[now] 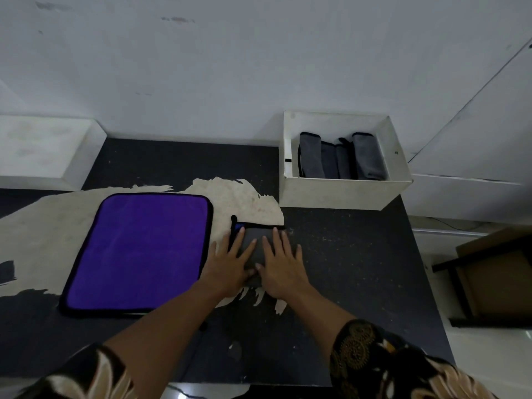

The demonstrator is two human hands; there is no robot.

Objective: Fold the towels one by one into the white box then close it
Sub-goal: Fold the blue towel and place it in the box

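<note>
A folded grey towel (257, 236) with black trim lies at the middle of the dark table. My left hand (230, 264) and my right hand (280, 263) lie flat on it side by side, fingers straight, pressing it down. A purple towel (141, 251) with a black border lies spread flat to the left. The open white box (339, 191) stands at the back right, holding several folded grey towels (342, 158) set upright.
The white box lid (43, 151) rests at the back left against the wall. The table top (359, 269) is dark with a worn, pale patch (43, 226). A brown stool or shelf (495, 277) stands beyond the table's right edge.
</note>
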